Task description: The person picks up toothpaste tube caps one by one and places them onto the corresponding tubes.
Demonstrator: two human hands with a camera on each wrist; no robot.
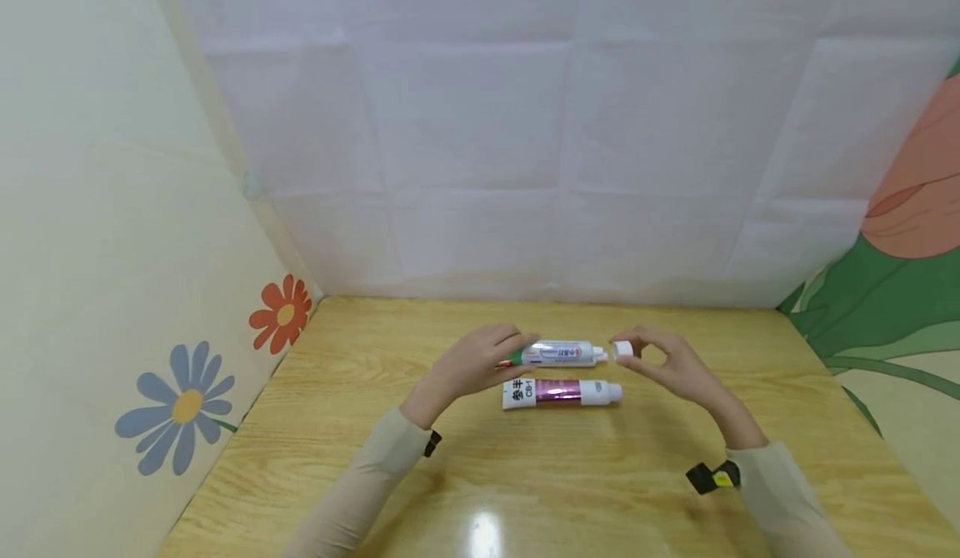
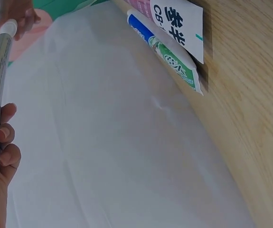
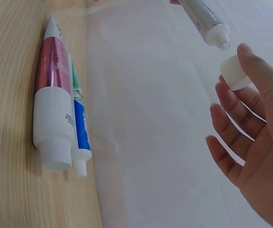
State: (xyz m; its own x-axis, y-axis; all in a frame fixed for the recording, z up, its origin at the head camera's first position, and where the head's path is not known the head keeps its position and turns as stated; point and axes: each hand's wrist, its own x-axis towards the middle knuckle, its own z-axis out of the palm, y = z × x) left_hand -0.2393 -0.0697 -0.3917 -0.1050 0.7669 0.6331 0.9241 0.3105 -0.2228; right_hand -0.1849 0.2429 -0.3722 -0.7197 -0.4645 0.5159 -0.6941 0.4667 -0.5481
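Observation:
My left hand grips a silver-white toothpaste tube with a green and red end, holding it level above the table with its nozzle to the right. In the right wrist view that nozzle is bare. Between thumb and fingertips, my right hand pinches a white cap, a short gap away from the nozzle. Nearer the person lies a pink and white toothpaste tube on the table. Beside it in both wrist views is a blue and green toothpaste tube, hidden in the head view.
The wooden table meets a white sheet hung behind it. Walls with painted flowers and leaves stand at the left and right. A black strap hangs at the right wrist.

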